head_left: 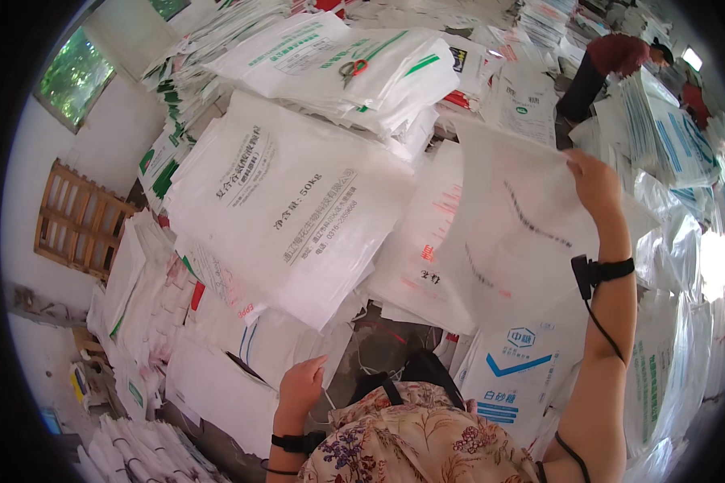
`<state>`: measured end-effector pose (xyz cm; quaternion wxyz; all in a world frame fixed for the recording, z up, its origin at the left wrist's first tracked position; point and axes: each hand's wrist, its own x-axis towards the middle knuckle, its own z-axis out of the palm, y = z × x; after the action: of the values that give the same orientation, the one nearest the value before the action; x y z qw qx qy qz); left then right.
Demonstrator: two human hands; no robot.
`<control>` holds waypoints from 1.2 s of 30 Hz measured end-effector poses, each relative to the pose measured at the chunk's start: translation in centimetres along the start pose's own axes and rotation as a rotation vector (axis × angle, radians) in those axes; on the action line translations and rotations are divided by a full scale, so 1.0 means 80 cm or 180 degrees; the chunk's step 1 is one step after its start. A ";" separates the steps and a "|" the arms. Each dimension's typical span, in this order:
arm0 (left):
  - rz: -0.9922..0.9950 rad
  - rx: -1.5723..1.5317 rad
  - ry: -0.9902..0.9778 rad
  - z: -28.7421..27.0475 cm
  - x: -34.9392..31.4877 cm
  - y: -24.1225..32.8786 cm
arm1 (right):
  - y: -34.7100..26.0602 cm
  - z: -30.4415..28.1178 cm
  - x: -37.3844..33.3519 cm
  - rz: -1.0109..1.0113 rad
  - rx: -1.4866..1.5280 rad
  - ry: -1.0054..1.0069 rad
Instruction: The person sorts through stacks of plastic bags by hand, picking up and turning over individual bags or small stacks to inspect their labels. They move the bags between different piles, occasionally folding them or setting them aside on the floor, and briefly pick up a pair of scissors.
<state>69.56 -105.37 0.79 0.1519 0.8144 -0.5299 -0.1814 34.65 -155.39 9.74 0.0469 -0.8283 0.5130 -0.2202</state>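
Observation:
Raised at the right, my right hand (594, 187) is closed on the upper edge of a white woven sack (507, 225). The sack hangs in a slack sheet with faint print showing through, over a white sack with blue print (515, 362). My left hand (300, 388) is low, near my body, with its fingers curled together; whether anything is in them I cannot make out. Beside it lie folded white sacks (225, 394). Ahead of me is a flat pile of white sacks with black print (290, 193). Red-handled scissors (353, 71) rest on a green-printed stack (298, 56) beyond.
Sack stacks crowd both sides, among them clear plastic-looking bags (669, 233) at the right. A wooden pallet (80, 219) leans on the left wall below a window (76, 76). Another person (612, 64) bends over stacks at the far right.

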 end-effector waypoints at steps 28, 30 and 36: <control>-0.0521 0.0340 -0.1005 0.030 0.027 0.003 | -0.070 0.538 -0.270 -0.0880 0.0938 -0.2188; -0.0371 0.0264 -0.1146 0.025 0.025 -0.003 | -0.100 0.546 -0.316 -0.0923 0.0725 -0.2937; -0.0012 0.0066 -0.1145 0.031 0.070 -0.013 | -0.126 0.548 -0.395 -0.0584 0.1570 -0.4017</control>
<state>71.34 -110.21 -2.62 0.0459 0.7713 -0.5488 -0.3190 49.24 -129.67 -36.59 0.5056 -0.8033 0.2500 0.1913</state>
